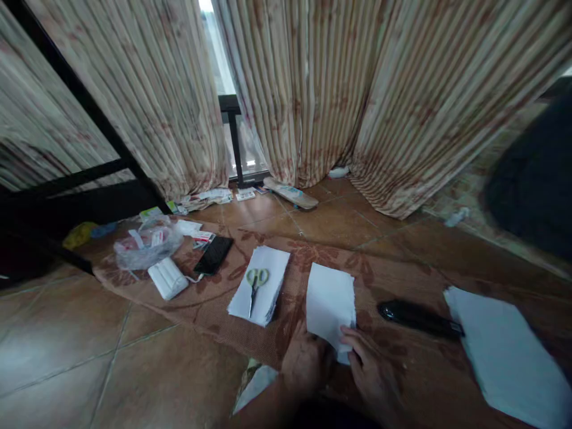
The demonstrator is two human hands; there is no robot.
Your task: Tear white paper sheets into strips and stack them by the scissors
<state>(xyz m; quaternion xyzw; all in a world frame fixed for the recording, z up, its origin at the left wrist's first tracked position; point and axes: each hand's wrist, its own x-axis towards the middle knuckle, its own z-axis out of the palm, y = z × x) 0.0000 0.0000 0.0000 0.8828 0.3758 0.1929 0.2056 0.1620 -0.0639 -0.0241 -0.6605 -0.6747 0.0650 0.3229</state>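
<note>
A small stack of white paper sheets (330,298) lies on the brown patterned cloth in front of me. My left hand (308,357) is closed at its lower left corner, the fingers curled and partly hidden. My right hand (369,366) pinches the lower right edge, fingertips on top of the paper. Between the hands the lower end of another sheet shows beneath the top one. To the left is a second paper stack (272,268), with scissors (256,286) with pale green handles lying shut on it. On the right, a black stapler (417,319) touches a larger paper stack (509,357).
On the cloth (201,304) at left are a black phone (214,255), a cabled white device (167,278) and a clear plastic bag (149,244). A skateboard (290,193) rests on the tiled floor by the striped curtains (304,89). A dark rounded object (531,179) stands at right.
</note>
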